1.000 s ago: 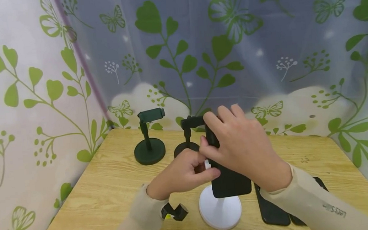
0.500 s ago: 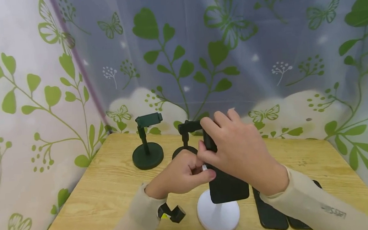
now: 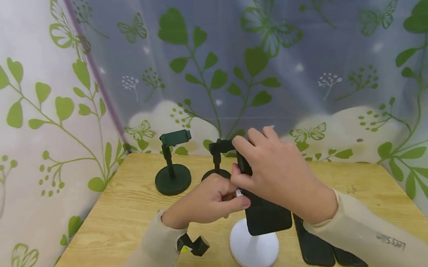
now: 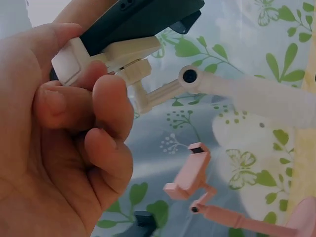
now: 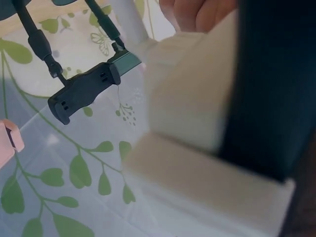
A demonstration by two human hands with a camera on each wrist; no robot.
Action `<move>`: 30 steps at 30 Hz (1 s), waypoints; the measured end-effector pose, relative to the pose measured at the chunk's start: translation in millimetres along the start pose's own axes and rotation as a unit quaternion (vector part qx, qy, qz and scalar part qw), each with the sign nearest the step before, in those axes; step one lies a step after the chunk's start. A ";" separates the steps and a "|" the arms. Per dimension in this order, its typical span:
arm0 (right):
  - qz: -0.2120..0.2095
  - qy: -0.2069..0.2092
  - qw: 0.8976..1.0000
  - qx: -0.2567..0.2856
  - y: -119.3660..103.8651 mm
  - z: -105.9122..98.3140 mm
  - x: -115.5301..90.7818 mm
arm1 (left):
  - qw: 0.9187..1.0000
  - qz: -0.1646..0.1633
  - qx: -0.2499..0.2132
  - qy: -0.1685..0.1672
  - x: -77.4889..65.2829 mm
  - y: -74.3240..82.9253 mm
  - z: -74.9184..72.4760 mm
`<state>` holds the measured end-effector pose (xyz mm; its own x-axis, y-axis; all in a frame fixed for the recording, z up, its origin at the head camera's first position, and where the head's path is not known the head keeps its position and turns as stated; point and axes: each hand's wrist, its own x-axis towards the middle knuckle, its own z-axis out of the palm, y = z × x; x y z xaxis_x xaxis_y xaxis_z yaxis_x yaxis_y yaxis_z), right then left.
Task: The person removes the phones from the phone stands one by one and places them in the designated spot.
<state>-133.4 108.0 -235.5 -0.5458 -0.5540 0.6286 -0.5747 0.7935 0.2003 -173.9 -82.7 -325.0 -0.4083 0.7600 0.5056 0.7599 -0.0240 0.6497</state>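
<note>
A black phone point(image 3: 268, 214) sits at the white clamp point(image 4: 131, 52) of a white phone stand, whose round base point(image 3: 254, 246) rests on the table below. My right hand point(image 3: 281, 168) grips the phone's upper part, with curled fingers over the far edge and the thumb at its left side. On the left, my left hand point(image 3: 211, 202) pinches the end of the clamp between thumb and fingers, its other fingers curled. From the right wrist, the phone's dark edge point(image 5: 271, 89) lies against the white clamp, with left-hand fingers point(image 5: 197, 12) behind.
A dark green phone stand point(image 3: 172, 180) and a black phone stand point(image 3: 217, 154) stand at the back of the wooden table point(image 3: 130, 222). A pink phone stand point(image 4: 190, 175) shows in the left wrist view. Two dark phones point(image 3: 315, 242) lie under the right forearm.
My left wrist has shifted slightly left, its fingers still at the clamp. The right hand keeps its grip on the phone. The head view has tilted a little.
</note>
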 end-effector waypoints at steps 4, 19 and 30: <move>0.011 -0.009 1.000 0.006 4.5 1.7 -3.0 | 0.997 -0.036 -0.063 0.019 -0.9 -2.9 7.5; 0.016 0.005 1.000 -0.007 5.4 5.5 -7.4 | 0.923 -0.186 -0.319 0.112 -5.7 13.3 32.7; 0.016 -0.006 1.000 0.009 7.4 -0.2 -5.7 | 0.933 -0.190 -0.294 0.088 -1.0 9.0 25.4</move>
<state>-134.4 117.1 -237.5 -0.5711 -0.5316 0.6255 -0.5682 0.8059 0.1661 -153.9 -67.1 -334.2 -0.7077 0.6690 0.2269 0.1560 -0.1653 0.9738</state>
